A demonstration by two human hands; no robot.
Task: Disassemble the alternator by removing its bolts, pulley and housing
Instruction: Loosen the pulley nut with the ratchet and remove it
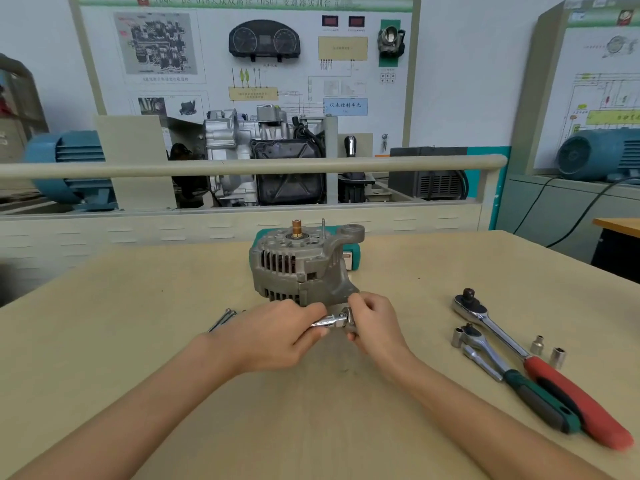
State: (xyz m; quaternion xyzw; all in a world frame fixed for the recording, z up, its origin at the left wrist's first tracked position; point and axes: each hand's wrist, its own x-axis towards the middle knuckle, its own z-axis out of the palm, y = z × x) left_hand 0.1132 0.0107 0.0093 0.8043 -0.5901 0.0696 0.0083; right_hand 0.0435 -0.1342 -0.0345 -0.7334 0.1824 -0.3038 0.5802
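Alternator (pixel 304 261) just beyond both hands (pixel 332 327)

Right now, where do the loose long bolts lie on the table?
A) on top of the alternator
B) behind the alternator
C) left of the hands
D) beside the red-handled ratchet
C: the bolts lie on the table just left of the left hand.

Light is bright, even and soft, with no harsh glare. Only faint, short shadows lie on the table (pixel 138 341) under the hands (pixel 277 336). Just beyond the hands things look fairly sharp; the forearms nearer the camera and the red-handled ratchet (pixel 554 382) to their right are slightly smeared. Far beyond them the rail (pixel 242 166) bows from wide-angle distortion, and the wall panel (pixel 242 57) is soft.
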